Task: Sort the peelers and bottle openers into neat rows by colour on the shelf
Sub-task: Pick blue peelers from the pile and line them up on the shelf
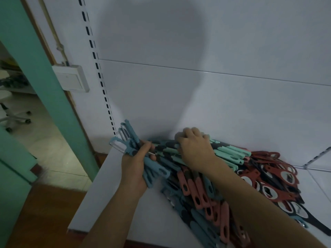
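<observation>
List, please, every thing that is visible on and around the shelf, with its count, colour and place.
white metal shelf: one, white, under the pile
blue-grey plastic peelers: a bundle, shelf's left end
mint-green plastic peelers: many, back row
salmon-pink plastic peelers: several, middle of the pile
dark teal plastic peelers: many, front
red bottle openers: many, right side
black bottle openers: several, among the red
white wall switch: one, left
green door frame: one, far left
left hand: grips the blue-grey bundle
right hand: fingers curled over the mint-green row
</observation>
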